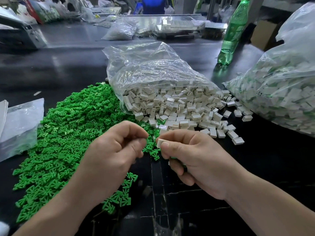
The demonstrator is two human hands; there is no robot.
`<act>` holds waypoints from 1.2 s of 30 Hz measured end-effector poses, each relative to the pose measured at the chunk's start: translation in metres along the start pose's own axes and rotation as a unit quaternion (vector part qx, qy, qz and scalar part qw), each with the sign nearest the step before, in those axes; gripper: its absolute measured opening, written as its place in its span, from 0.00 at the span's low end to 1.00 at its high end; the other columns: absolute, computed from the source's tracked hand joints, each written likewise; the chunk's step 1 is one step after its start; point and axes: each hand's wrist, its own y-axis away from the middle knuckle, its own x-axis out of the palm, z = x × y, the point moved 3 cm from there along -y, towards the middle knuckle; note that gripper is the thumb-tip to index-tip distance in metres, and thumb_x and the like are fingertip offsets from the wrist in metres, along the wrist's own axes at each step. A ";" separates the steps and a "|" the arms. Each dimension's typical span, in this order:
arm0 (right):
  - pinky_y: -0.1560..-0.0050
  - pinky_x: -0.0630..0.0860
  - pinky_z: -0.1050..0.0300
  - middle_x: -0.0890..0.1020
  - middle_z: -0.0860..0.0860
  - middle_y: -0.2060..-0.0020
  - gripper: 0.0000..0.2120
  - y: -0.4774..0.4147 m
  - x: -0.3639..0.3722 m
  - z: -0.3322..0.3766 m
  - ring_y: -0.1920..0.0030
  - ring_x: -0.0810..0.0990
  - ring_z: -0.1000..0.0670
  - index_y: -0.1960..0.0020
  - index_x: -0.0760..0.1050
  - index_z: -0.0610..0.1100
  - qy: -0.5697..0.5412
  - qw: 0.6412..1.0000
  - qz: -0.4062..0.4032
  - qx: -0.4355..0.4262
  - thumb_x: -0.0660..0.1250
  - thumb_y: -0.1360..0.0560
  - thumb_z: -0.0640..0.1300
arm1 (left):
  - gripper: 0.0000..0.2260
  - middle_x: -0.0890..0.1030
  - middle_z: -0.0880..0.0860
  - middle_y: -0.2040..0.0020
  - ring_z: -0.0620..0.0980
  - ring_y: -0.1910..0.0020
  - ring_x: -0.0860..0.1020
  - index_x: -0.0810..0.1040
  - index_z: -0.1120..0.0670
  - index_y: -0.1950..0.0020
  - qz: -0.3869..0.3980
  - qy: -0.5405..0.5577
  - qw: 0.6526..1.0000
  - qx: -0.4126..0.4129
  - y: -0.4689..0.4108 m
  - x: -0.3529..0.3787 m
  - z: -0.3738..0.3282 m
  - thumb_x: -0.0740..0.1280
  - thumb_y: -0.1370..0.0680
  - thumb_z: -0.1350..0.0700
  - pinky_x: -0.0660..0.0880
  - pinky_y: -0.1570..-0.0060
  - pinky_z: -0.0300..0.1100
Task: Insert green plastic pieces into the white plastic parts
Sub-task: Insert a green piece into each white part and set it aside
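A dark, glossy table (255, 167) holds an upright green plastic bottle (233, 31) at far right, a cardboard box (262, 33) just behind it, a flat clear plastic bag (22, 123) at the left edge, and a grey machine (18, 34) far left.

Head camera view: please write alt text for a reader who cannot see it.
A person's right hand pinches a white part close to the left hand with curled fingers, above a dark table. Green pieces lie piled on the left, and white parts spill from a clear bag behind them.
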 end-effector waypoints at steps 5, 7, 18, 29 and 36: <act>0.80 0.65 0.64 0.77 0.50 0.65 0.07 0.002 0.003 0.004 0.75 0.70 0.55 0.58 0.83 0.51 -0.032 0.999 0.034 -0.008 0.71 0.21 0.46 | 0.04 0.83 0.53 0.63 0.48 0.64 0.82 0.82 0.46 0.53 0.035 0.147 0.988 -0.024 0.003 0.005 -0.006 0.69 0.26 0.50 0.79 0.65 0.38; 0.80 0.64 0.64 0.77 0.50 0.65 0.06 0.002 0.002 0.005 0.75 0.70 0.55 0.59 0.82 0.51 -0.032 0.999 0.031 -0.008 0.72 0.23 0.48 | 0.02 0.83 0.53 0.64 0.48 0.65 0.82 0.82 0.45 0.53 0.032 0.149 0.988 -0.022 0.003 0.007 -0.006 0.70 0.24 0.50 0.78 0.65 0.37; 0.80 0.63 0.65 0.76 0.48 0.66 0.05 0.004 0.002 0.008 0.76 0.69 0.55 0.57 0.82 0.48 -0.046 0.996 0.075 -0.031 0.70 0.24 0.48 | 0.19 0.80 0.54 0.66 0.51 0.70 0.79 0.83 0.52 0.45 0.099 0.333 0.933 -0.090 0.005 0.013 -0.009 0.77 0.31 0.45 0.75 0.71 0.40; 0.82 0.62 0.66 0.76 0.49 0.68 0.19 0.004 0.002 0.005 0.77 0.68 0.56 0.44 0.77 0.34 -0.046 0.995 0.087 0.026 0.70 0.26 0.48 | 0.19 0.82 0.59 0.66 0.50 0.72 0.82 0.84 0.58 0.46 0.191 0.516 0.810 -0.203 0.007 0.026 -0.009 0.81 0.34 0.52 0.77 0.77 0.38; 0.82 0.62 0.66 0.76 0.48 0.68 0.06 0.006 0.006 0.004 0.78 0.68 0.56 0.56 0.81 0.45 -0.080 0.990 0.101 0.055 0.71 0.27 0.47 | 0.17 0.81 0.58 0.69 0.50 0.76 0.80 0.85 0.57 0.50 0.191 0.533 0.794 -0.221 0.007 0.028 -0.008 0.81 0.35 0.52 0.76 0.79 0.37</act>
